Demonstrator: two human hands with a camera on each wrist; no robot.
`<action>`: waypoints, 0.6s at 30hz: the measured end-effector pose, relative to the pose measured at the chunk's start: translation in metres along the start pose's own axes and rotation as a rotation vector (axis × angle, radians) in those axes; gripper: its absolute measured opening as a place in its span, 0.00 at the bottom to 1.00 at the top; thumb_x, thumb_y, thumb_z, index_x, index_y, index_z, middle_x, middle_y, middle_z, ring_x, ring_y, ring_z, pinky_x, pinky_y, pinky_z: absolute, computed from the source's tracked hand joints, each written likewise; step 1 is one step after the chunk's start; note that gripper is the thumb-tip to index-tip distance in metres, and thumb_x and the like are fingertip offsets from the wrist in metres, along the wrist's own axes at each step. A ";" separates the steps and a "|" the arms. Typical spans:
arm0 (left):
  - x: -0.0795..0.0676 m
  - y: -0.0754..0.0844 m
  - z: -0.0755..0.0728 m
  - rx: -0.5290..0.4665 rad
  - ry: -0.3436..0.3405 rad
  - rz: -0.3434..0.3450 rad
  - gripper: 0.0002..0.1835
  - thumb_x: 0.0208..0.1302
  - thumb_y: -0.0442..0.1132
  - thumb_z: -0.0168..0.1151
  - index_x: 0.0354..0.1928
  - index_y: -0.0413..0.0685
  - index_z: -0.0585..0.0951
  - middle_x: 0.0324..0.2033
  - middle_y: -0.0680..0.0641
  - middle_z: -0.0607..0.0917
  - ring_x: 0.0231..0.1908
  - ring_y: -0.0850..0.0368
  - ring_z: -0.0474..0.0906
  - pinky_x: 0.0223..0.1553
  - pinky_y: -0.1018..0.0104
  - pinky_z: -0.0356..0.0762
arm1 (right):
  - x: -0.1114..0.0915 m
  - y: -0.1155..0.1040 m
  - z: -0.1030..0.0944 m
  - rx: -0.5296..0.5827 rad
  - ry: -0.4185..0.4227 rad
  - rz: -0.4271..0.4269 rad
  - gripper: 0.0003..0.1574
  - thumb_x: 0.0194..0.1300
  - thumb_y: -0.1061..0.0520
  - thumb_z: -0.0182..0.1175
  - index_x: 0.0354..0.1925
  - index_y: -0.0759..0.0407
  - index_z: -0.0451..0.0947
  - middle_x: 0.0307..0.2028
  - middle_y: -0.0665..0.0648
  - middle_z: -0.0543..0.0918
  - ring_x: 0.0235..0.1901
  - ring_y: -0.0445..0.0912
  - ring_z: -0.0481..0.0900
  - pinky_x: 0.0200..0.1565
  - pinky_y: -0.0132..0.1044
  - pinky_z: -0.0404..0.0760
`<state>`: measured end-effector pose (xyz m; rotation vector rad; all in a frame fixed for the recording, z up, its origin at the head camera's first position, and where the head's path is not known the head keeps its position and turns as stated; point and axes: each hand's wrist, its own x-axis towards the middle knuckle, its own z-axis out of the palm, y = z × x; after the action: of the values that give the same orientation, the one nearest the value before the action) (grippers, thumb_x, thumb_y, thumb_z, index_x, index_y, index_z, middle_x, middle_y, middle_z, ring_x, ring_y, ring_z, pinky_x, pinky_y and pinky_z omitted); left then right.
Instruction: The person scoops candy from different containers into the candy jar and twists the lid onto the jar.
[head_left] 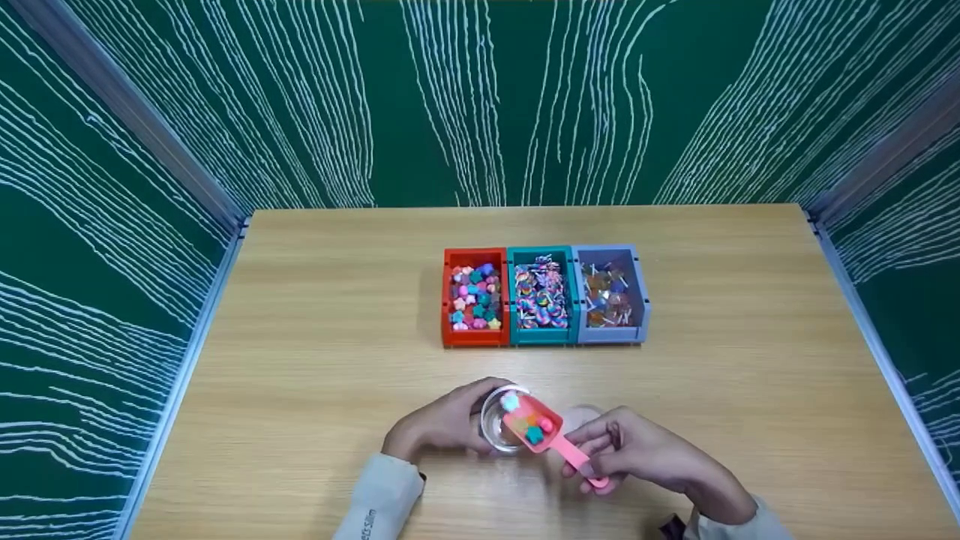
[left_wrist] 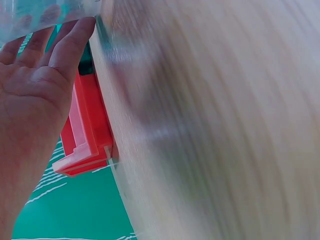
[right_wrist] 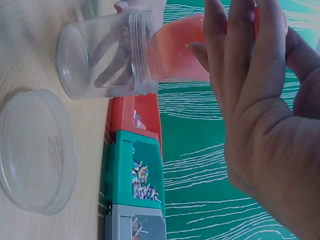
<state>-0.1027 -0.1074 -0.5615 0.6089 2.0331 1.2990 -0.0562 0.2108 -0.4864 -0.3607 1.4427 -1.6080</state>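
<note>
My left hand (head_left: 442, 420) grips a clear plastic jar (right_wrist: 95, 60) round its side, mouth up, low over the wooden table. In the left wrist view the fingers (left_wrist: 70, 52) curve round the jar's wall. With its thumb and fingers my right hand (head_left: 645, 454) pinches the handle of a pink scoop (head_left: 556, 439). Several colourful beads (head_left: 534, 433), some star-shaped, lie in the scoop, whose front end is right over the jar's rim. Through the jar's wall in the right wrist view, no beads show inside. A clear round lid (right_wrist: 37, 150) lies flat beside the jar.
Beyond the hands, three joined bins stand in a row: a red bin (head_left: 475, 338) with colourful beads, a teal bin (head_left: 543, 337) with swirled lollipop pieces, and a grey-lilac bin (head_left: 611, 336) with clear and amber lollipop pieces. Green panels (head_left: 525, 97) with white lines surround the table (head_left: 337, 322).
</note>
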 end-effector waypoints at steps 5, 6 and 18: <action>-0.001 0.000 0.000 0.010 0.007 -0.022 0.46 0.54 0.37 0.83 0.73 0.68 0.72 0.66 0.62 0.78 0.69 0.59 0.70 0.76 0.53 0.64 | 0.003 -0.003 0.000 0.006 0.004 0.022 0.27 0.66 0.73 0.57 0.63 0.80 0.76 0.45 0.65 0.91 0.37 0.40 0.91 0.37 0.30 0.87; -0.001 0.001 0.000 0.011 0.006 -0.028 0.46 0.54 0.37 0.83 0.73 0.68 0.72 0.66 0.62 0.78 0.69 0.59 0.69 0.76 0.52 0.64 | 0.003 -0.004 0.000 0.004 0.005 0.028 0.27 0.67 0.73 0.57 0.63 0.79 0.76 0.45 0.65 0.91 0.37 0.41 0.91 0.37 0.30 0.87; 0.001 -0.001 0.000 -0.022 -0.001 -0.046 0.46 0.54 0.37 0.83 0.73 0.73 0.72 0.66 0.64 0.78 0.70 0.60 0.69 0.75 0.50 0.65 | 0.006 -0.011 -0.002 0.036 -0.008 0.064 0.27 0.65 0.73 0.56 0.62 0.78 0.78 0.45 0.64 0.92 0.36 0.40 0.91 0.37 0.30 0.87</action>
<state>-0.1033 -0.1071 -0.5627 0.5494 2.0176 1.2917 -0.0656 0.2065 -0.4791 -0.2972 1.4040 -1.5769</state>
